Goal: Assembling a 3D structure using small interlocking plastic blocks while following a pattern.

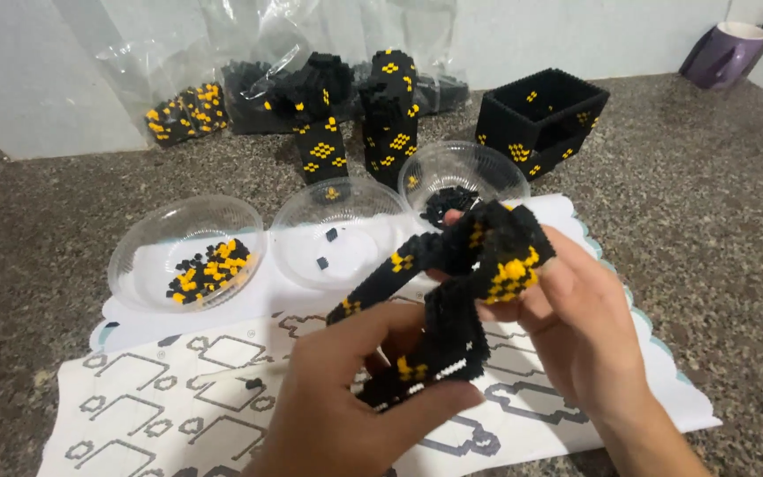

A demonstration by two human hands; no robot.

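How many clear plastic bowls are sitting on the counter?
3, in a row behind the hands: left bowl with black and yellow pieces, middle bowl nearly empty, right bowl with black pieces, partly hidden.

The light is soft and even, fairly bright, seemingly from above; the clear plastic bags (249, 40) at the back throw white glare, and the three clear bowls (185, 252) catch small glints. Shadows are faint under the hands; the picture is slightly soft, the black block model (452, 291) losing detail, the mug (728, 53) blurred.
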